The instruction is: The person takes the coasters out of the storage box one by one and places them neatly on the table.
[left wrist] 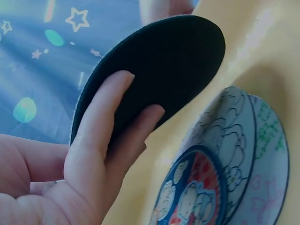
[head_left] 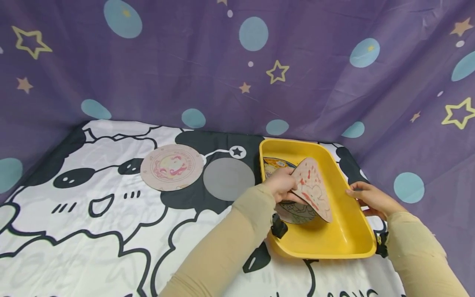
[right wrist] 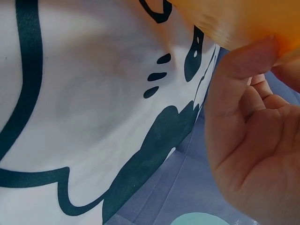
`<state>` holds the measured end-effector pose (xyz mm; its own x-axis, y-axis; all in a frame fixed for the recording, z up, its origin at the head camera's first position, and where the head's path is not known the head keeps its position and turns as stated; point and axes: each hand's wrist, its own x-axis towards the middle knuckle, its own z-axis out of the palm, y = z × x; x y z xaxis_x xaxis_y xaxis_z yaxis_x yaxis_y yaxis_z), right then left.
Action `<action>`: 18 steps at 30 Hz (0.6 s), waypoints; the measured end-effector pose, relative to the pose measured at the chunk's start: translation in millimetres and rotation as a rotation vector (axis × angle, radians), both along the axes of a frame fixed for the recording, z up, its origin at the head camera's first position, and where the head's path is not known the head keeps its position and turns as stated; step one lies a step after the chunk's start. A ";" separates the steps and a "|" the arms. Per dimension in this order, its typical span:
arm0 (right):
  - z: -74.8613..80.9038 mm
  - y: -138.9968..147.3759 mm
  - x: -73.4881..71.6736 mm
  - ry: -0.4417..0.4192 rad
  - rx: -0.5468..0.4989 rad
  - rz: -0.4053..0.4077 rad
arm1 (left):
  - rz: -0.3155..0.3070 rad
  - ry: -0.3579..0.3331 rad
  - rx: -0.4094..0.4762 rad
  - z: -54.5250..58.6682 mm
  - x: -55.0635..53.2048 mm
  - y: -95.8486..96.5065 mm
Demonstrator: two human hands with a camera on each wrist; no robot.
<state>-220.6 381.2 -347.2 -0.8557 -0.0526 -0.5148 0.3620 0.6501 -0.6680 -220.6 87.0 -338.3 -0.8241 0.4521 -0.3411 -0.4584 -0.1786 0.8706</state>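
Observation:
My left hand (head_left: 285, 186) grips a thin round mat (head_left: 312, 183), pale pink with red marks, tilted up on edge inside a yellow tray (head_left: 343, 241). Its dark underside and the fingers (left wrist: 96, 126) against it fill the left wrist view. More round mats with drawn patterns (left wrist: 239, 154) overlap in the tray, below the held one and partly covered by it and my hand. My right hand (head_left: 375, 200) pinches the tray's right rim between thumb and fingers. In the right wrist view the thumb (right wrist: 248, 58) presses against the yellow edge.
Left of the tray, a pink round mat with a unicorn print (head_left: 172, 167) and a plain grey round mat (head_left: 229, 179) lie flat on the black-and-white cartoon cloth (head_left: 122, 231). A purple curtain with stars (head_left: 208, 70) hangs behind.

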 end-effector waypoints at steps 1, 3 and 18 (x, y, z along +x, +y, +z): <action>0.1 0.0 0.2 0.000 0.000 0.003 | -0.001 0.002 0.007 1.0 -0.6 -1.4; 0.0 0.3 0.1 -0.001 0.000 0.004 | -0.006 0.007 0.019 2.7 -1.5 -4.7; -0.4 0.8 -1.4 -0.005 -0.013 0.014 | 0.033 0.028 0.108 9.1 -5.9 -37.1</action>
